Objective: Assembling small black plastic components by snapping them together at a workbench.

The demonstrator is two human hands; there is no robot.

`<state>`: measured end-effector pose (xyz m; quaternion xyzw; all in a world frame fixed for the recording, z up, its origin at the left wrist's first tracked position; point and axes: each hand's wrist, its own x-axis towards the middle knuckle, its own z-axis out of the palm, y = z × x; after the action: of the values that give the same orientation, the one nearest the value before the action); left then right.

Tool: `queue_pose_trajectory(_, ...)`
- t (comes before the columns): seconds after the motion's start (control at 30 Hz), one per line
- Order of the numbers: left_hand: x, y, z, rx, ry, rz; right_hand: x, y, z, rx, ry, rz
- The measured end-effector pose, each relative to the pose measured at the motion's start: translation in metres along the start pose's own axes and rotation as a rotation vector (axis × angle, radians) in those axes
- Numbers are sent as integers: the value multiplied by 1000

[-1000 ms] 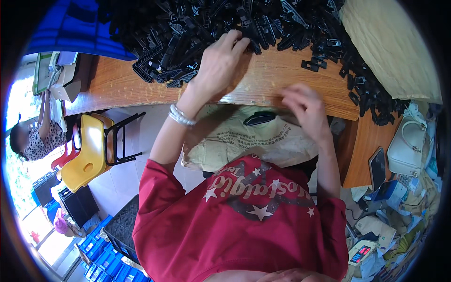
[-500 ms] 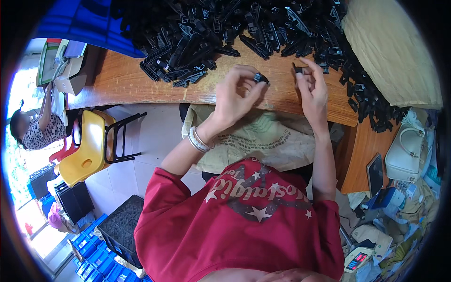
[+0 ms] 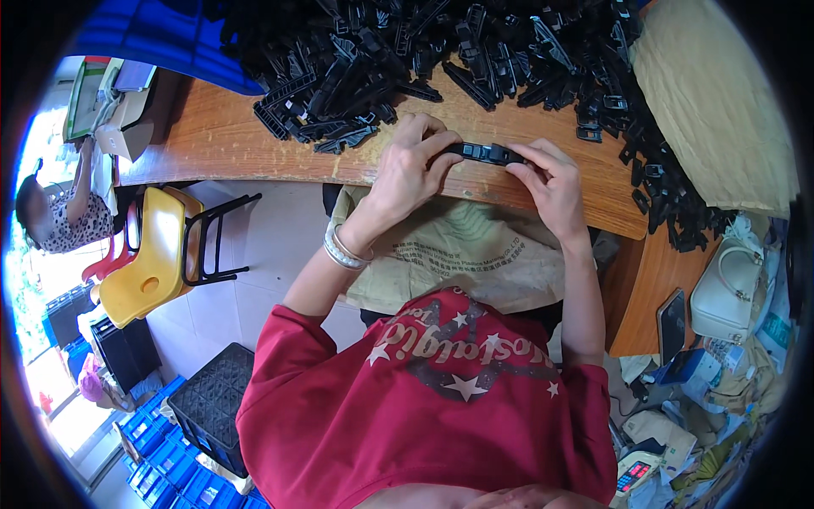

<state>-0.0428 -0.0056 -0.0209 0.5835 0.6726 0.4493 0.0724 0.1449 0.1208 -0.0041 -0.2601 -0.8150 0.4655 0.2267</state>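
Note:
My left hand (image 3: 405, 170) pinches the left end of a slim black plastic buckle (image 3: 483, 153) above the near part of the table. Its right end is gripped between the thumb and fingers of my right hand (image 3: 553, 185). The buckle lies level between both hands, in one straight line; whether its two pieces are locked together I cannot tell. Beyond my hands spreads a large heap of black plastic parts (image 3: 348, 81), many long and ribbed. Smaller black buckle parts (image 3: 653, 174) lie to the right of it.
The wooden table (image 3: 220, 140) has a worn front edge, with a beige sack (image 3: 458, 254) below it. A large beige sack (image 3: 712, 102) stands at right, near a white handbag (image 3: 726, 288) and a phone (image 3: 672, 327). A yellow chair (image 3: 148, 263) and another person (image 3: 68, 208) are at left.
My hands have come together, the right one moving left. The separate black pieces they held now meet end to end between them.

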Motion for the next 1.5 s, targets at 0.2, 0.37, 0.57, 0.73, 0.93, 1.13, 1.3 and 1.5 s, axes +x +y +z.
queue_pose_trajectory(0.2, 1, 1, 1, -58, -58, 0, 4, 7, 3, -121, 31, -176)
queue_pose_trajectory(0.37, 3, 2, 5, -72, -84, 26, 8, 6, 13, -63, 22, -163)
queue_pose_trajectory(0.57, -9, -3, -44, 126, 52, 61, -20, -6, -4, -15, -162, -106)
queue_pose_trajectory(0.73, -18, -54, -111, 551, 260, -25, -12, 22, -36, -462, 372, -139)
queue_pose_trajectory(0.93, -12, -65, -111, 495, 247, 24, 9, 50, -60, -654, 303, -188)
queue_pose_trajectory(1.13, -7, -71, -78, 425, 298, 36, 0, 52, -47, -805, 362, -255)
queue_pose_trajectory(1.3, -5, -63, -75, 444, 265, 15, -5, -5, 26, -377, 184, -288)
queue_pose_trajectory(1.5, -12, -69, -84, 514, 507, 18, 30, -58, 116, -204, -277, -786)
